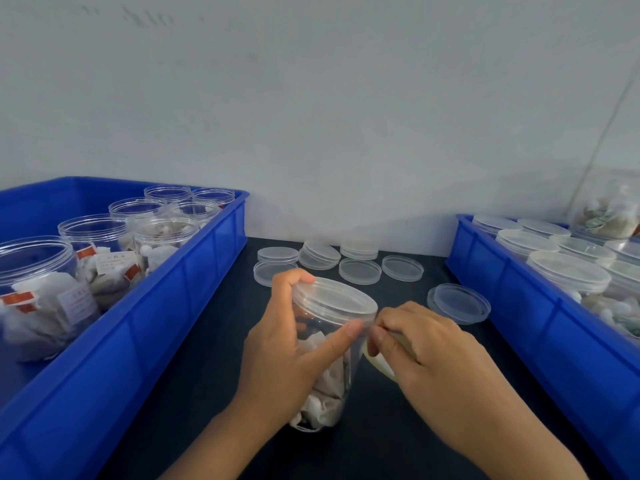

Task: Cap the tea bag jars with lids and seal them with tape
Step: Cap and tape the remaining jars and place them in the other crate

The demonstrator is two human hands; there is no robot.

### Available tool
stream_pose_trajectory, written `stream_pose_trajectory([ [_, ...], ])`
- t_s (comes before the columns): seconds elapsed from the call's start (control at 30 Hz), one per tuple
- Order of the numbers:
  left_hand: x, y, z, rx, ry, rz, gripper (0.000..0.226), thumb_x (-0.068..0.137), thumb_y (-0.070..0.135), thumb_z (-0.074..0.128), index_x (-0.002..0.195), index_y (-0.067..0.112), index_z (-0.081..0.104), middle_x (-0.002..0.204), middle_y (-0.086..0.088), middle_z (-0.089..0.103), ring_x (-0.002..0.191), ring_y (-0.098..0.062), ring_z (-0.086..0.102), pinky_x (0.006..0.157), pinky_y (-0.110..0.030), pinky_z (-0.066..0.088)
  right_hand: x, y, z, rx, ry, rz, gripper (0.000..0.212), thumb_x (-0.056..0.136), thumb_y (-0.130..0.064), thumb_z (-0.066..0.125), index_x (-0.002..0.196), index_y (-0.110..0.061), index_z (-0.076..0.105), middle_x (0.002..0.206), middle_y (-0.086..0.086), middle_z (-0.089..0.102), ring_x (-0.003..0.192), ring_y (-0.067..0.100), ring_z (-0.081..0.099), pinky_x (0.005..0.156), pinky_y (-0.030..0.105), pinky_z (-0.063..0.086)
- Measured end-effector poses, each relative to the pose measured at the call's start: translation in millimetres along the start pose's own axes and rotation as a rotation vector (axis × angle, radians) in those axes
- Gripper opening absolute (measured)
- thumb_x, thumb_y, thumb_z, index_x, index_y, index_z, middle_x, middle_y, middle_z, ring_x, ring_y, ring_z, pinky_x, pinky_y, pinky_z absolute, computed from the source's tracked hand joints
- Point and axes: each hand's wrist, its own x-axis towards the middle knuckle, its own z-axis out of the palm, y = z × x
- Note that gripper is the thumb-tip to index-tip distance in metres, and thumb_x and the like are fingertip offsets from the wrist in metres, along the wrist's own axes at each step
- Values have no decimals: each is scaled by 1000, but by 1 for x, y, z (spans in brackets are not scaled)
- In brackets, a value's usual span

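Your left hand (284,344): curled round a clear jar (329,368) at the middle of the dark table (214,375), fingers behind the rim, thumb pressed flat against the near side just under the lid
Your right hand (426,348): fingers bunched, pinching a roll of pale tape (379,362) just beside the jar (the tape itself is mostly hidden under your fingers)
Jar: upright, tilted slightly away from you, holding white tea bags (325,386)
Lid (337,296): clear, sitting on top of the jar you hold; whether tape already reaches its edge is too faint to tell
Loose lids (360,270): clear round ones spread on the table beyond your hands, some stacked, one pair (459,303) lying off to the right
Left bin (138,334): blue, holding open jars of tea bags (93,258) with no lids on them
Right bin (540,306): blue, holding jars with lids on (568,275)
Wall (311,116): plain and pale, behind the table and both bins
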Motion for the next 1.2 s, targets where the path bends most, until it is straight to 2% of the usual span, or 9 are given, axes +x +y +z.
stream_pose_trajectory([
  [0.17, 0, -1, -10, 137, 65, 70, 66, 62, 78, 60, 117, 50, 37, 111, 21, 59, 98, 1, 60, 80, -30, 55, -1, 6, 8, 249, -154, 108, 14, 98, -50, 37, 108, -54, 44, 87, -4, 66, 68, 10, 62, 72, 32, 55],
  [0.3, 2, -2, -16, 153, 76, 79, 64, 61, 77, 61, 115, 50, 41, 111, 26, 58, 97, 3, 61, 75, -23, 54, 2, 9, 14, 341, -204, 239, 45, 94, -62, 37, 134, -44, 28, 81, -6, 65, 76, 7, 63, 72, 26, 50],
  [0.37, 3, -2, -16, 138, 65, 71, 65, 59, 77, 63, 114, 49, 43, 111, 27, 58, 96, 1, 63, 75, -26, 57, 3, 9, 14, 325, -212, 294, 52, 93, -66, 32, 124, -28, 49, 88, -7, 62, 81, 7, 60, 72, 26, 47],
  [0.43, 4, -2, -16, 111, 64, 57, 68, 57, 77, 65, 115, 47, 46, 112, 25, 60, 96, -2, 64, 77, -31, 58, 2, 7, 14, 258, -189, 301, 57, 94, -64, 27, 97, -19, 62, 76, -7, 58, 70, 9, 56, 64, 25, 44],
  [0.6, 7, -5, -17, -2, 95, -1, 77, 51, 81, 67, 117, 48, 47, 111, 26, 62, 94, 0, 65, 78, -36, 58, 1, 3, 12, 105, -7, 200, 56, 95, -60, 24, 75, -16, 51, 70, -1, 55, 71, 16, 55, 67, 29, 39],
  [0.77, 7, -6, -14, -158, 45, -35, 71, 53, 74, 73, 115, 47, 49, 110, 20, 66, 97, -7, 68, 85, -42, 56, 4, 4, 8, 3, 106, 101, 47, 93, -61, 23, 75, -24, 45, 71, -3, 53, 71, 12, 53, 72, 28, 38],
  [0.97, 8, -3, -14, -273, -20, -46, 64, 55, 63, 77, 110, 42, 53, 109, 17, 67, 93, -9, 70, 78, -29, 58, 5, 6, 6, 11, 115, 58, 44, 92, -62, 24, 72, -27, 42, 70, -7, 49, 68, 8, 48, 74, 26, 33],
  [1.1, 7, -2, -13, -306, -36, -41, 64, 56, 57, 77, 113, 37, 54, 109, 15, 68, 93, -12, 70, 77, -25, 57, 5, 9, 6, 19, 105, 55, 43, 92, -62, 24, 78, -27, 46, 75, -6, 52, 74, 9, 52, 78, 28, 39],
  [1.2, 7, -1, -13, -327, -44, -31, 65, 57, 54, 78, 113, 33, 54, 107, 12, 69, 91, -13, 70, 75, -22, 56, 5, 9, 6, 6, 99, 49, 52, 82, -67, 16, 80, -27, 48, 75, -6, 52, 75, 9, 52, 78, 28, 39],
])
